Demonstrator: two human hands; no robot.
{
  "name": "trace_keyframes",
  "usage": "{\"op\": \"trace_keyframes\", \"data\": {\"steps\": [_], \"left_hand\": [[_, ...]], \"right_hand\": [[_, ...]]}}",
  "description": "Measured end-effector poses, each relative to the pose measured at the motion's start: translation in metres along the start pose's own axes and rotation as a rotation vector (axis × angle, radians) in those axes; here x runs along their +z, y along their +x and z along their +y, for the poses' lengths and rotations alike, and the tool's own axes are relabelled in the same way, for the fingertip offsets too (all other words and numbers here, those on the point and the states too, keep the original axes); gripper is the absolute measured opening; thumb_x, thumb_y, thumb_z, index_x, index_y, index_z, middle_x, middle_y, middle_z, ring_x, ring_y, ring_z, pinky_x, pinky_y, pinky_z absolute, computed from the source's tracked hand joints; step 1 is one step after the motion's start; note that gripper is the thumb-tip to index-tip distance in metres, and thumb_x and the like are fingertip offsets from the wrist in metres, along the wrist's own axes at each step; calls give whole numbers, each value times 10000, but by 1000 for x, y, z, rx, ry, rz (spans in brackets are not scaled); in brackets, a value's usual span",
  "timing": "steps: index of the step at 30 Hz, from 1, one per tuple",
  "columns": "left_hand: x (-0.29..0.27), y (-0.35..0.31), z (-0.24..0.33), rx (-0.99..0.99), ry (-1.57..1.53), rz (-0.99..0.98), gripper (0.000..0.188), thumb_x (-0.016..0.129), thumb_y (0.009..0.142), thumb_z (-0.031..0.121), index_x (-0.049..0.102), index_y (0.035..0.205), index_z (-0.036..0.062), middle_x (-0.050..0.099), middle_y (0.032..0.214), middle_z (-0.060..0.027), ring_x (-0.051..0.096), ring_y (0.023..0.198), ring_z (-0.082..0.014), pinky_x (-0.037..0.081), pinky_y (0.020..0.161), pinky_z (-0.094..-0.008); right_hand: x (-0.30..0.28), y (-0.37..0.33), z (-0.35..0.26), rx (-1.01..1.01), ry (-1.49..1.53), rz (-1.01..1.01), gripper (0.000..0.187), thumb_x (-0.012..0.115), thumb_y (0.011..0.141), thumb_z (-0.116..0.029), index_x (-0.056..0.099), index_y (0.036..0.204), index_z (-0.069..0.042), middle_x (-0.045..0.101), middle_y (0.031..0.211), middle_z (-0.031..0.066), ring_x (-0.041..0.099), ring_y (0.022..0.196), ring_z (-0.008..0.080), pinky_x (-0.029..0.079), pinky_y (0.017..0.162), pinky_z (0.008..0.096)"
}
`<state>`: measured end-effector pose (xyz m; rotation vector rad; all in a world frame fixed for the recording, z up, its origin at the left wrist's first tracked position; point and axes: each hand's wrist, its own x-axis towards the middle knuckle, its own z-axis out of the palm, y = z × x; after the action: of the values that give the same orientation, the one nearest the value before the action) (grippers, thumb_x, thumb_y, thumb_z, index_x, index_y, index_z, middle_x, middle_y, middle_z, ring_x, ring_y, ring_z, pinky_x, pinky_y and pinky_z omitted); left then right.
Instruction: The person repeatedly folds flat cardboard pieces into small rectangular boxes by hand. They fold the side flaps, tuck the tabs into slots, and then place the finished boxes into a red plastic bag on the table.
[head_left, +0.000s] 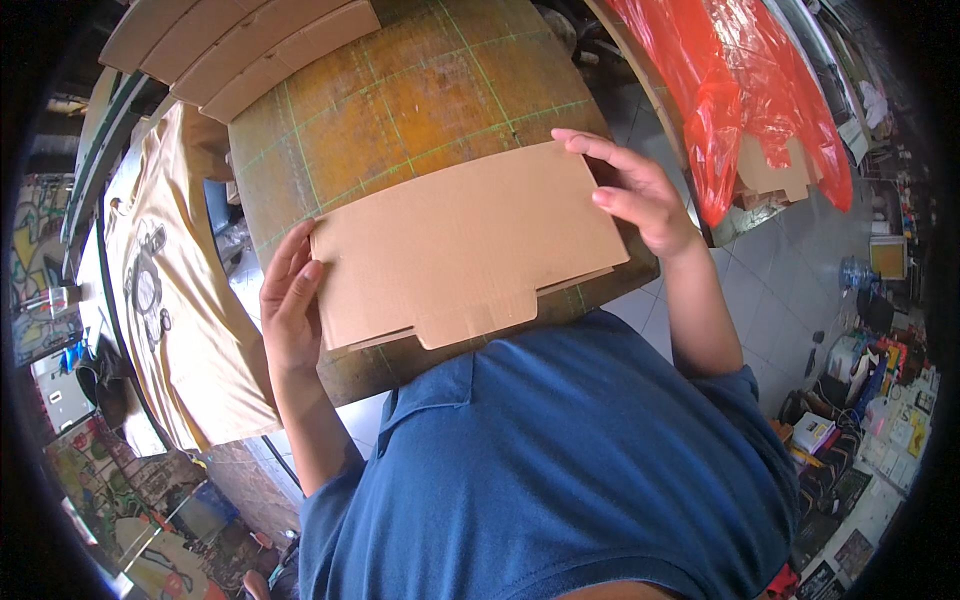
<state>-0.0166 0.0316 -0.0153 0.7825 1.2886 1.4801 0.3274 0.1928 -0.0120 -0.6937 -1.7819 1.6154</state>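
Observation:
A flat, folded cardboard box (pixel 465 235) of plain brown board lies in front of me on the wooden table (pixel 400 125). Its near edge carries a wide tab, and a second layer peeks out beneath at both sides of that tab. On its left end, my left hand (pixel 290 305) grips the edge, thumb on the top face and fingers curled along the side. My right hand (pixel 645 200) is curved round the right end, its fingertips at the far corner and its thumb against the side edge.
More folded cardboard (pixel 250 50) lies in overlapping rows at the table's far left. Left of the table hangs a beige T-shirt (pixel 185 280) with a dark print. A red plastic bag (pixel 715 90) covers cardboard at the far right. Clutter (pixel 850 390) lines the right side.

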Motion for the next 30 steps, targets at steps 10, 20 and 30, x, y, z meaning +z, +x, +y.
{"op": "trace_keyframes", "data": {"steps": [10,20,30], "left_hand": [[46,-13,18,282,316,158,574,597,889,22,342,1386,-109,438,1387,-226,445,1273,-238,353,1039,-315],[57,30,-5,574,889,364,425,674,865,96,545,1248,-35,576,1248,-217,541,1199,-258,478,910,-339],[65,23,8,555,1060,231,612,866,639,325,658,1140,42,526,1285,-279,429,1280,-428,382,1039,-463]], "right_hand": [[44,-1,-13,-70,66,406,443,612,895,-54,471,1304,42,572,1239,122,544,1131,160,440,956,296],[52,39,-9,-330,-907,554,382,716,808,-87,615,1174,-44,526,1317,191,558,1168,312,467,952,376],[77,40,-20,-452,-998,311,369,814,681,-295,702,966,-90,618,1195,105,559,1118,355,462,905,427]]}}
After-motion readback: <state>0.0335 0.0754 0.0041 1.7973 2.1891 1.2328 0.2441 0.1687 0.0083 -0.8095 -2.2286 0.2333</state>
